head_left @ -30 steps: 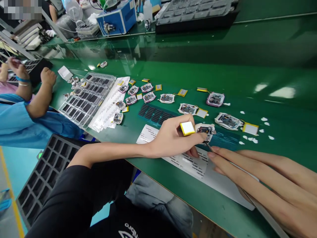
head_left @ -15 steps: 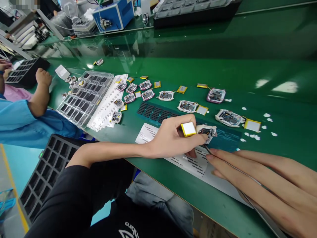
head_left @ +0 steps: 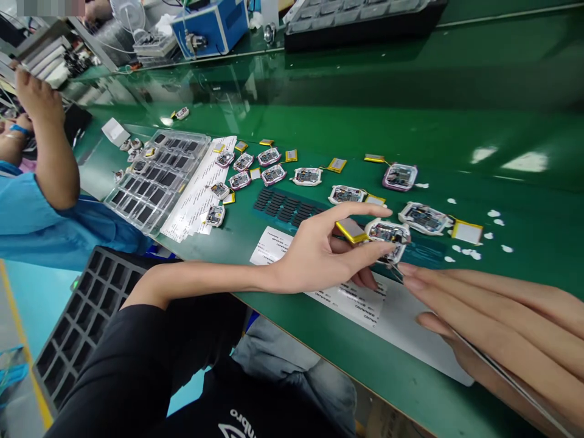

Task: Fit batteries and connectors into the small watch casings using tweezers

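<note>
My left hand (head_left: 319, 252) grips a small white-rimmed housing with an open circuit board (head_left: 387, 232) between thumb and fingers. A yellow-edged battery pack (head_left: 351, 231) sits by the fingers, beside the housing. My right hand (head_left: 497, 316) is closed on slim metal tweezers (head_left: 508, 382), whose tip reaches the near edge of the housing. What the tip touches there is too small to tell. Behind my hands lie similar housings (head_left: 424, 217) with batteries (head_left: 467, 232) on the green bench (head_left: 456, 140).
A dark sheet of black pads (head_left: 287, 207) and printed white paper (head_left: 274, 243) lie under my hands. White scraps (head_left: 469, 252) are scattered right. To the left are a clear tray (head_left: 155, 176), a black foam tray (head_left: 86, 316) and a co-worker's blue sleeve (head_left: 31, 213).
My left hand has turned the housing so its board faces up more, and the forefinger has stretched out. The tweezers have shifted slightly right with it. The co-worker's hand has risen.
</note>
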`<state>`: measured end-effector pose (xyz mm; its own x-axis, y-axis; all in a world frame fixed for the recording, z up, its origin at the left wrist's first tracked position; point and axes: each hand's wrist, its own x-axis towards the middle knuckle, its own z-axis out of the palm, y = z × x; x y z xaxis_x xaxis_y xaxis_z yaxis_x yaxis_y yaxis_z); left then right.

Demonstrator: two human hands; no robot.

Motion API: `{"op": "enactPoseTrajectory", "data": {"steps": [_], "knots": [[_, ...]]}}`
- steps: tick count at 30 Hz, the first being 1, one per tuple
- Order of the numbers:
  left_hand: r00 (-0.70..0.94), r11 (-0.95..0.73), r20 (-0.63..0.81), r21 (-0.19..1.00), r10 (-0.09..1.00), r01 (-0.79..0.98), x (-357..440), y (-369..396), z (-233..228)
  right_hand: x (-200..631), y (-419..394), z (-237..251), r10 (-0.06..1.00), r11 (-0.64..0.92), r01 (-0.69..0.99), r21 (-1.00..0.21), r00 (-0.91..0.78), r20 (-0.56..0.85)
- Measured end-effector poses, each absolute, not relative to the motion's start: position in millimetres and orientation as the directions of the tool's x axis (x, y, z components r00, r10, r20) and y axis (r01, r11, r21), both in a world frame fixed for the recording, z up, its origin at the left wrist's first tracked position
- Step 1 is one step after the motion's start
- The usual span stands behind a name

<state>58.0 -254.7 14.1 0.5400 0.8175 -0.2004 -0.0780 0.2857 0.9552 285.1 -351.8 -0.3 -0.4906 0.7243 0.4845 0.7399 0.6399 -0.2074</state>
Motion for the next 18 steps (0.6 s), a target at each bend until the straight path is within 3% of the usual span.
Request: {"op": "enactPoseTrajectory", "data": {"steps": [2, 7, 11, 15, 18], "knots": [[0.545, 0.298, -0.205, 0.951, 0.813, -0.087, 58.0, -254.6, 16.2, 289.6, -351.1, 0.5, 0.73, 0.633, 0.742, -0.221, -0.478, 0.488], [0.553, 0.297, -0.177, 0.945, 0.814, -0.135, 57.9, -255.5, 17.5, 294.9, -344.8, -5.1, 0.639, 0.698, 0.707, -0.114, -0.543, 0.544], [0.55, 0.301, -0.183, 0.944, 0.815, -0.132, 58.5, -255.0, 16.0, 289.3, -344.3, -8.0, 0.642, 0.679, 0.723, -0.126, -0.502, 0.579], [0.555, 0.279, -0.153, 0.948, 0.818, -0.151, 57.8, -250.9, 17.9, 289.8, -348.8, -4.8, 0.733, 0.611, 0.765, -0.202, -0.452, 0.508], [0.581, 0.284, -0.171, 0.953, 0.796, -0.108, 55.7, -249.4, 18.7, 293.7, -347.2, -1.7, 0.675, 0.65, 0.748, -0.133, -0.488, 0.554]]}}
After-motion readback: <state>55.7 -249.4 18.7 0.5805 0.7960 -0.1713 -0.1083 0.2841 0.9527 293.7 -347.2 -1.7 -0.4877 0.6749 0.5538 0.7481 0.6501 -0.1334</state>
